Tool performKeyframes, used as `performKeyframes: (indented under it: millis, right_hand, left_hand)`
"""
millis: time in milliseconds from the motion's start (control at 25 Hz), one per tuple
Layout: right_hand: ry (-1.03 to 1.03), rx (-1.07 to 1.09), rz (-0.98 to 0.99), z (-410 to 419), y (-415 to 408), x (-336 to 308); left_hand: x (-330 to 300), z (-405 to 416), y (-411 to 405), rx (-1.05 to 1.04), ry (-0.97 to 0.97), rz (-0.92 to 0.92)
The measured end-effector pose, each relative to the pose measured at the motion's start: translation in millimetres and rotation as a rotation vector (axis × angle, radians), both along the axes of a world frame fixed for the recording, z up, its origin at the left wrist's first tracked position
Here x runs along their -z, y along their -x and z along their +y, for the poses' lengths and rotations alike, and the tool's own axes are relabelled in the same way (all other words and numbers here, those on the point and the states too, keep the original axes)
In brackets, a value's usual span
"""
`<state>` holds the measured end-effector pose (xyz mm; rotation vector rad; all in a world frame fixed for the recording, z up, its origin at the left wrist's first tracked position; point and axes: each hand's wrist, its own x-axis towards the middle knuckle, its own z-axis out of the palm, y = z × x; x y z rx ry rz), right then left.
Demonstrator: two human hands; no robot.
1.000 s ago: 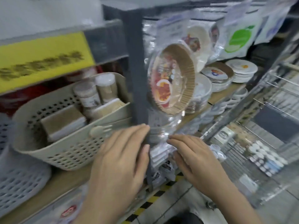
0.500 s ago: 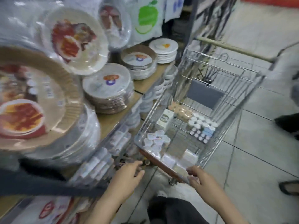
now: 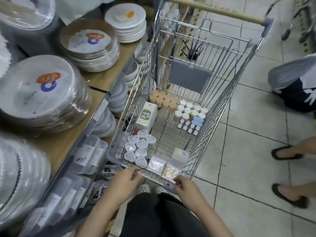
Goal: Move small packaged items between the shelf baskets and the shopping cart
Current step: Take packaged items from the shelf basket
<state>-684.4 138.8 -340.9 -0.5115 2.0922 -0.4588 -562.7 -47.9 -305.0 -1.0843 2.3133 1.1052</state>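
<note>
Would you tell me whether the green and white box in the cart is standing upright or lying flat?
Upright: the green and white box stands on end on the cart floor.

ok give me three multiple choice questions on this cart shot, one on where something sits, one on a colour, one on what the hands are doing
1. Where in the shopping cart do the heart-lidded tubs sit?
A. near end, on the shelf side
B. far end, by the grey flap
C. on the floor outside it

2. What colour are the caps of the jars in the right-hand cluster?
A. red
B. white
C. black

3. What are the left hand and right hand doing?
A. both lifting a stack of plates
B. both at the cart's near rim, carrying no packaged item
C. both resting on the cart handle

Answers: 1 A, the tubs cluster in the near corner beside the shelf. 2 B, every round cap there shows white. 3 B, both hands sit at the near wire edge with no item in them; whether they grip the wire is unclear.
</note>
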Motion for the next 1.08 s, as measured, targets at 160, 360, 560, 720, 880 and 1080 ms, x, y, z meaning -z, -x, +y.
performKeyframes:
  millis: [160, 360, 560, 720, 880, 1080]
  right_hand:
    - [-0.058, 0.288, -0.132, -27, 7, 40]
    - [-0.138, 0.595, -0.283, -60, 22, 114]
    - [-0.229, 0.864, -0.302, -67, 28, 179]
    - [-0.269, 0.931, -0.244, -72, 32, 203]
    - [-0.298, 1.013, -0.263, -84, 27, 221]
    - [-0.348, 1.093, -0.283, -87, 26, 228]
  left_hand:
    - [48, -15, 39, 0.017, -0.145, 0.006]
    - [125, -11, 90, -0.074, -0.328, -0.114]
    - [191, -8, 116, -0.041, -0.472, -0.313]
    - [243, -7, 119, -0.214, -0.422, -0.281]
    - [275, -7, 120, -0.283, -0.439, -0.281]
    - [275, -8, 123, -0.309, -0.431, -0.32]
